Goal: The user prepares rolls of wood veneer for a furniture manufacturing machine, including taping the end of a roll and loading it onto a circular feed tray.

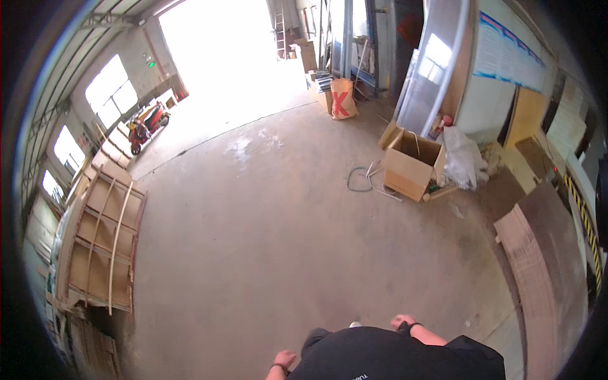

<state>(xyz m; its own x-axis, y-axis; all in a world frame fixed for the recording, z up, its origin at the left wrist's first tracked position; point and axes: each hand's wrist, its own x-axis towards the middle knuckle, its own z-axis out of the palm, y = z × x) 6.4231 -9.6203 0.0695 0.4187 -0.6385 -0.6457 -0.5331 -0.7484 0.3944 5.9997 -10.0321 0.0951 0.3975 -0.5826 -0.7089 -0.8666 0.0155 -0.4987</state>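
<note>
Neither hand holds anything. Left hand point(284, 360) hangs low beside the black shirt point(392, 358), fingers loosely curled, palm empty as far as the small, rim-bent view lets me tell. Right hand point(401, 323) sits a little higher and further forward on the other side of the body, likewise loose and empty, a dark band at its wrist.

Both hands are well apart from every object in the hall. Bare concrete floor point(285, 240) stretches ahead of them. Of the things about, the flat brown boards point(538, 253) lying on the floor to the right are nearest, and the right hand is the nearer one to them; their long axis runs away from the person, roughly front to back along the right wall. Further ahead and to the right stands an open cardboard box point(410, 166), with a clear plastic bag point(463, 158) just beside it and a green hose loop point(358, 180) on the floor at its left.

On the left side, a stack of wooden frames point(104, 237) leans well apart from the left hand. Far ahead, a sack with a red mark point(342, 98) stands near the bright doorway, and a red scooter point(147, 123) is parked at the far left wall.
</note>
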